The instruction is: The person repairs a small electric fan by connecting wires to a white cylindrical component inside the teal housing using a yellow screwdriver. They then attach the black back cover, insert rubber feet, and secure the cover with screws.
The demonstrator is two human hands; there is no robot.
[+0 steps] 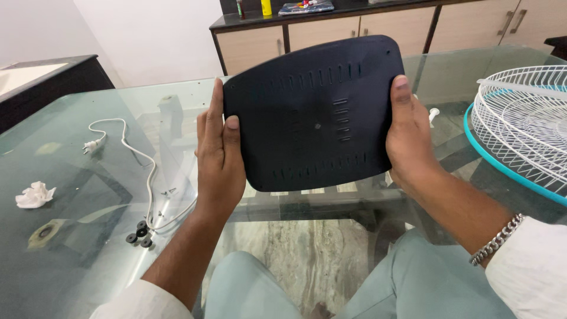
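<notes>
Left hand: closed on the left edge of the dark plastic panel, thumb on its face.
Right hand: gripping the panel's right edge, thumb on top.
Panel: held up above the glass counter, tilted toward the camera, with rows of slots.
Left of it: white power cord, black rubber feet, crumpled tissue.
Right of it: white wire fan guard with a teal rim.
</notes>
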